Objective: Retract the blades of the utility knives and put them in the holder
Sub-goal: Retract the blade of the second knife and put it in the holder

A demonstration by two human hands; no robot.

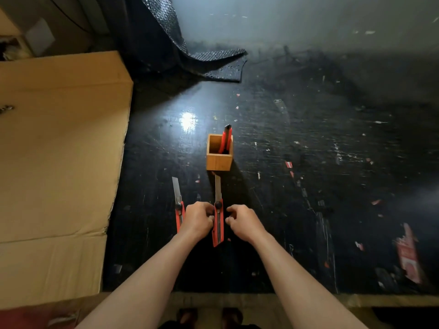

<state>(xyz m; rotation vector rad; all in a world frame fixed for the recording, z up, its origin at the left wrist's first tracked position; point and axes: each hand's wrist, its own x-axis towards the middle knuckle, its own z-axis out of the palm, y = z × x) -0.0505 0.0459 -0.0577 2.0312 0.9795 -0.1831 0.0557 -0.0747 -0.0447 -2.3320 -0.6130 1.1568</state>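
Note:
A square wooden holder [219, 160] stands on the black table and has one red utility knife [226, 138] standing in it. Just in front of the holder lies a second red knife [218, 222] with its blade out, pointing at the holder. My left hand [198, 219] pinches that knife's left side near the black knob. My right hand [243, 222] is curled at the knife's right edge, and I cannot tell whether it touches. A third red knife [178, 205], blade also out, lies just left of my left hand.
A large cardboard box [59, 162] fills the left side and overlaps the table's edge. Black bubble wrap [213, 62] lies at the back. Scraps of red paper [408, 252] and tape litter the right of the scratched table [308, 162].

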